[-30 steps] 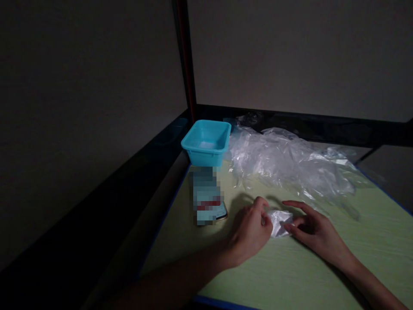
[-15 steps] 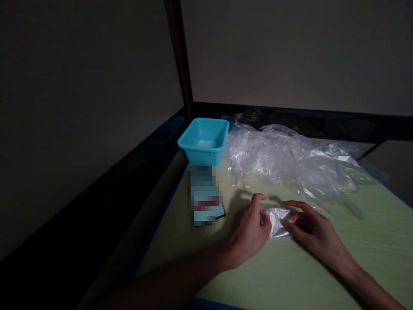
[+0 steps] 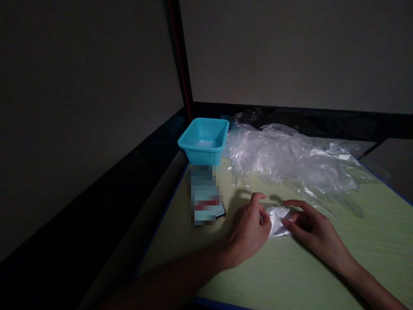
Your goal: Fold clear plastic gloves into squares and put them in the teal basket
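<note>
A small, shiny folded piece of clear plastic (image 3: pixel 278 220) lies on the pale green table (image 3: pixel 258 288) between my hands. My left hand (image 3: pixel 253 228) is at its left end, fingers curled in and pinching that edge. At the right end, my right hand (image 3: pixel 308 226) has its thumb on the plastic and its index finger stretched out above it, with the other fingers curled under and partly hidden. Behind my hands spreads a loose heap of crumpled clear plastic bags (image 3: pixel 284 157).
A blue plastic basket (image 3: pixel 203 156) stands at the table's far left corner. In front of it lies a phone (image 3: pixel 220 211), its screen mostly pixelated. Dark-edged walls (image 3: pixel 290 51) rise behind and to the left of the table.
</note>
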Available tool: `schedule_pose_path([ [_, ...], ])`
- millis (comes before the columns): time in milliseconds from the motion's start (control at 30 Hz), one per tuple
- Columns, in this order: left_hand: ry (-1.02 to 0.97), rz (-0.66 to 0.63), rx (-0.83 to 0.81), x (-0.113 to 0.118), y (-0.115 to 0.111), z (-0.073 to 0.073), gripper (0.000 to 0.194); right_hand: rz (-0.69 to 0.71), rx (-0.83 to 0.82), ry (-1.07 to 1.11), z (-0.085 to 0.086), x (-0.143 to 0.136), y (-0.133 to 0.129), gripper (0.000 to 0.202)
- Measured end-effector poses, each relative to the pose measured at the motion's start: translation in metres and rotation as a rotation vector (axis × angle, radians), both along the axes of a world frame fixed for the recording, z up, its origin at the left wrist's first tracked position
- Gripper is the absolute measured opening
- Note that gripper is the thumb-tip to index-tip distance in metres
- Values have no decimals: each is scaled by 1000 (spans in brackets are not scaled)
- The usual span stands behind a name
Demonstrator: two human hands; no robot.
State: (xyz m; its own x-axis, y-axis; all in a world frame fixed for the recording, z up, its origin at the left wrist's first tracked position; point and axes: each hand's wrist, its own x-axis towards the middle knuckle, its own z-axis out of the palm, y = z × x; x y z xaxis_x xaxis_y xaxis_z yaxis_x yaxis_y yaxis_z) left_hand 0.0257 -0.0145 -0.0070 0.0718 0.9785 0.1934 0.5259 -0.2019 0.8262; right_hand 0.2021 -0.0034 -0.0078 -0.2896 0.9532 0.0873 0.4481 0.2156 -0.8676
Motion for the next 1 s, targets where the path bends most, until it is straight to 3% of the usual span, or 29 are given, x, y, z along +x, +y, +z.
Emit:
schedule_pose_path([
  [500, 40, 8, -29, -2, -3, 8, 42, -47, 55, -78, 1, -1, -1, 35],
  [567, 45, 4, -31, -2, -3, 9, 42, -71, 129, -118, 3, 0, -2, 31],
  [667, 45, -5, -35, -2, -2, 8, 42, -87, 375, -221, 7, 2, -6, 21],
  [800, 37, -15, -41, -3, -2, 7, 43, 86, 600, -354, 11, -1, -12, 25],
  [1000, 32, -10, -48, -2, -2, 8, 39, 325, 614, -613, 8, -8, -15, 59],
])
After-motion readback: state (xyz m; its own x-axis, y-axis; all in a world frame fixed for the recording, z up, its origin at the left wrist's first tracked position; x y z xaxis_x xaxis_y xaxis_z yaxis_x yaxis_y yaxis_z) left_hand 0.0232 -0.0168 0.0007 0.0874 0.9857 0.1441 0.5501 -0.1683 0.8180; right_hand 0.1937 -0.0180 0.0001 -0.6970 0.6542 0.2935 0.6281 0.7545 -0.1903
